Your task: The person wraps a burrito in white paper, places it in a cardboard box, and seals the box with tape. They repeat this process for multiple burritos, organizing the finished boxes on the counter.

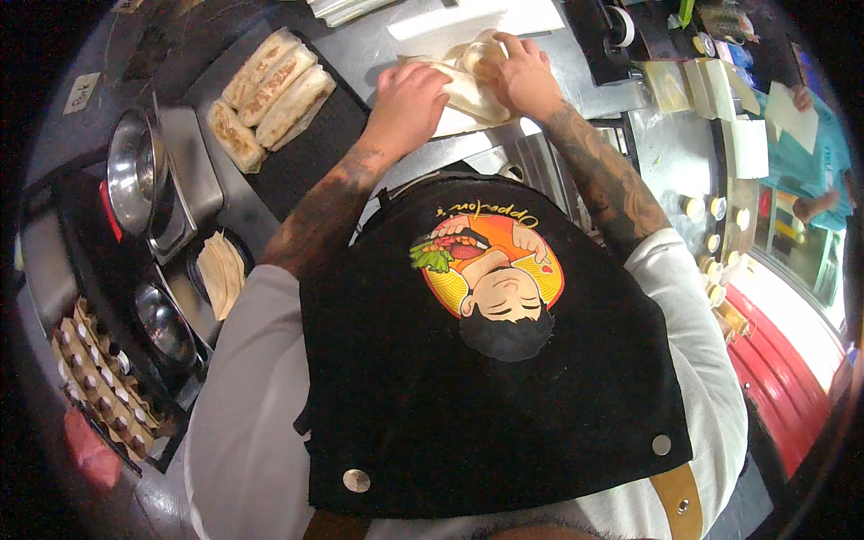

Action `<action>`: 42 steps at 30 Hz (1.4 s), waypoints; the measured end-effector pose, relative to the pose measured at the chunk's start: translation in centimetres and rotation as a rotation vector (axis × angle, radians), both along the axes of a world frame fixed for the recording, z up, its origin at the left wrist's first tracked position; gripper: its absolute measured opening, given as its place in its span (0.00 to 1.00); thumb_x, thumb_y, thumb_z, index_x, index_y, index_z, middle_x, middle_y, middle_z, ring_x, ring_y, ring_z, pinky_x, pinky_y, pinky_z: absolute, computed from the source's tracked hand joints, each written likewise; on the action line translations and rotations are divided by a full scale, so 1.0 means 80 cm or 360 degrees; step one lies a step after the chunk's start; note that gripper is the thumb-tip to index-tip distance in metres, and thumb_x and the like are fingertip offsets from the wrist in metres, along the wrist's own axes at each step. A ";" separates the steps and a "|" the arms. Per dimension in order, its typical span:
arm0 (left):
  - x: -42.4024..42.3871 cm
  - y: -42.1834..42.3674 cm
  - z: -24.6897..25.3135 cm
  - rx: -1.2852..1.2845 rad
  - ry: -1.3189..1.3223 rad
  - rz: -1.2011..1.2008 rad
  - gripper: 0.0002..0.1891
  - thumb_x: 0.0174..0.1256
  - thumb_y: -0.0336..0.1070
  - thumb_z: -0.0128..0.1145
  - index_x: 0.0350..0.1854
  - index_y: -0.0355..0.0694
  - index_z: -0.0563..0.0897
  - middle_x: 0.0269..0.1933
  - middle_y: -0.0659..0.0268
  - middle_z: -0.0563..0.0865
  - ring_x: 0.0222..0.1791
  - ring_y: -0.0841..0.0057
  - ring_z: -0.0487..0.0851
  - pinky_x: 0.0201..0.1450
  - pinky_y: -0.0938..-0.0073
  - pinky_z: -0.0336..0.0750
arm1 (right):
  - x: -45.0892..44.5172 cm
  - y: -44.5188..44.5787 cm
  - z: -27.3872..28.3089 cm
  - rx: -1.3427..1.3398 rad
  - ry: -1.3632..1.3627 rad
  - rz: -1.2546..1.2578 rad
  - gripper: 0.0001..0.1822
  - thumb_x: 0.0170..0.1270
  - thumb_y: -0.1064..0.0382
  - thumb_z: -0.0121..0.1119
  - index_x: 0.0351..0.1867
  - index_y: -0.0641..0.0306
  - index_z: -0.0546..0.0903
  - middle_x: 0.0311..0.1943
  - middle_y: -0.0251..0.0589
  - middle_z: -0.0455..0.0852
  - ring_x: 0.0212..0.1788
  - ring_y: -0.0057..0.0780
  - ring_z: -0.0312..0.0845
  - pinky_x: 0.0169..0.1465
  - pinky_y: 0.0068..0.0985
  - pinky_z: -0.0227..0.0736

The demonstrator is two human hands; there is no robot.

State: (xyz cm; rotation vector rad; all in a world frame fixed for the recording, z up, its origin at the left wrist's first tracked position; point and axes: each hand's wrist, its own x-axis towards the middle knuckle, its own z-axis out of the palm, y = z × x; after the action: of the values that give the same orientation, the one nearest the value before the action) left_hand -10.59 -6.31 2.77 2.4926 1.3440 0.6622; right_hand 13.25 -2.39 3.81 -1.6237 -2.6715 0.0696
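Note:
On sheets of pale paper (432, 42) at the top middle lies a rolled flatbread wrap (466, 91), slanting down to the right. My left hand (412, 101) rests its curled fingers on the wrap's left part. At its upper right end is my right hand (526, 74), closed around a rounded, translucent end of the wrap or wrapping; the exact material is unclear. Several browned flatbread rolls (277, 88) lie side by side on a black griddle or tray (310, 158) to the left of my left hand.
At left stand a steel bowl (135, 172), steel pans (192, 169), a stack of flatbreads (221, 273) and an egg carton (101, 378). Small round containers (713, 270) line the right counter. A person in teal (810, 162) stands beyond, holding a paper sheet. A tape roll (621, 27) sits upper right.

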 end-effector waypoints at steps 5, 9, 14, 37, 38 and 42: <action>-0.043 0.015 -0.023 -0.0373 -0.1102 0.0810 0.14 0.68 0.29 0.58 0.55 0.39 0.80 0.56 0.59 0.85 0.53 0.69 0.83 0.53 0.66 0.76 | 0.021 -0.006 -0.016 0.0112 0.0345 -0.0144 0.19 0.65 0.62 0.65 0.57 0.40 0.87 0.64 0.44 0.77 0.62 0.47 0.75 0.63 0.47 0.74; -0.053 0.068 -0.018 -0.1271 -0.1520 0.0676 0.25 0.66 0.21 0.50 0.67 0.40 0.73 0.52 0.59 0.86 0.48 0.74 0.83 0.46 0.71 0.78 | 0.057 -0.015 -0.048 0.0074 0.1110 -0.0770 0.18 0.65 0.67 0.60 0.57 0.57 0.87 0.46 0.45 0.87 0.42 0.37 0.85 0.50 0.33 0.80; -0.050 0.077 -0.020 -0.1740 -0.1069 0.0429 0.24 0.73 0.25 0.52 0.71 0.41 0.76 0.46 0.65 0.89 0.42 0.80 0.84 0.47 0.76 0.79 | 0.045 0.002 -0.046 -0.0892 0.1665 -0.1179 0.21 0.78 0.59 0.53 0.67 0.59 0.82 0.42 0.41 0.90 0.41 0.25 0.84 0.49 0.27 0.80; -0.018 -0.001 0.020 -0.0697 0.0537 0.0038 0.28 0.72 0.32 0.47 0.75 0.49 0.76 0.82 0.50 0.63 0.80 0.41 0.60 0.81 0.58 0.59 | 0.068 0.027 -0.095 -0.1498 0.2038 -0.0456 0.19 0.77 0.65 0.59 0.66 0.68 0.81 0.52 0.37 0.89 0.51 0.21 0.83 0.59 0.22 0.78; -0.007 -0.014 0.017 -0.0675 0.0394 0.0162 0.28 0.73 0.35 0.49 0.75 0.45 0.74 0.81 0.45 0.62 0.80 0.39 0.59 0.81 0.57 0.60 | 0.075 0.027 -0.095 -0.1483 0.2011 -0.0408 0.19 0.77 0.65 0.59 0.66 0.68 0.80 0.52 0.38 0.89 0.51 0.22 0.83 0.59 0.22 0.78; 0.037 -0.067 0.001 -0.0587 -0.0200 0.0721 0.34 0.73 0.41 0.58 0.76 0.28 0.66 0.78 0.28 0.58 0.79 0.33 0.58 0.79 0.54 0.62 | 0.088 0.009 -0.089 -0.1479 0.1916 -0.0470 0.19 0.74 0.66 0.62 0.64 0.65 0.82 0.52 0.39 0.90 0.52 0.22 0.84 0.59 0.22 0.78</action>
State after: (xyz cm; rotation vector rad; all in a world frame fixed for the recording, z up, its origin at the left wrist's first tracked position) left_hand -7.65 -11.67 2.86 1.8461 1.8099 0.5770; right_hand 20.26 -1.67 -3.34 -1.2931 -1.4340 1.7809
